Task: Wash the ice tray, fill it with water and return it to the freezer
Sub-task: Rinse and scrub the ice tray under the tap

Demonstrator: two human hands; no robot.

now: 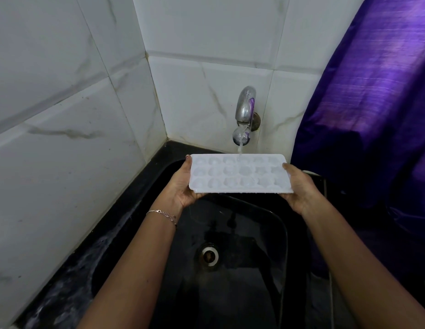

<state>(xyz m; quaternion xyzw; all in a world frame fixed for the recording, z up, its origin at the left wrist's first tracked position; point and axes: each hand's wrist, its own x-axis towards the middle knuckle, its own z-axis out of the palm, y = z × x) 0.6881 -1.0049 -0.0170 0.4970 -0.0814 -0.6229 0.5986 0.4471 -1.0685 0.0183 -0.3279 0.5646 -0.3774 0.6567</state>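
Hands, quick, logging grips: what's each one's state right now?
Left hand: grips the ice tray at its left end.
Right hand: grips its right end.

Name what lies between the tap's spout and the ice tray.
In the head view, only a stream of water lies there, falling from the tap onto the far row of the ice tray.

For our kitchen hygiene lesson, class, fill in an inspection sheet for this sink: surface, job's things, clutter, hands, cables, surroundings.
Surface: black sink, drain at its bottom.
Job's things: white ice tray held over the sink, cavities up; tap running, water stream landing in a far-row cavity.
Clutter: nothing seen.
Hands: left hand grips the tray's left end, right hand its right end; bracelet on left wrist.
Cables: nothing seen.
Surroundings: white marbled tiles left and behind; purple cloth at right.
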